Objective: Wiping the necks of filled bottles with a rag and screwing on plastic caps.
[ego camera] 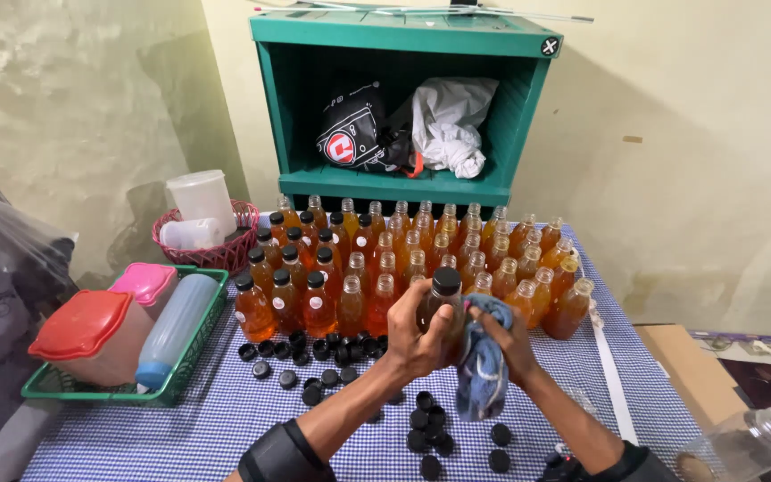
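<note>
Head view. Bottle (443,299) with amber liquid and black cap held just below frame centre, above the desk (225,419). Long axis upright, cap toward the top of the frame, tilted very slightly.

Left hand (417,344) comes in from the lower centre of the frame; its fingers (439,323) are clamped around the lower body of the bottle from the left side. Right hand (510,339) comes in from the lower right; its fingers are closed on a blue-grey cloth (482,357), pressed against the right side of the bottle. The cloth hangs down below both hands. The bottle sits between the two hands, cap and shoulder clear above the fingers.

Surroundings: directly behind the held bottle, centre of frame, a dense block of like bottles (421,254); those at its left carry black caps, those in the middle and at right stand open. Loose black caps (314,353) are scattered on the blue-checked desk cloth at lower centre, beneath and left of the forearms. Left of frame: green basket (180,379) with a red-lidded container (87,335), a pink-lidded one and a pale blue bottle lying down. Upper left: red basket (225,254) with a white jug. Top centre: green shelf (403,107) holding a dark bag and white cloth. Lower right corner: clear plastic jar (747,442).
</note>
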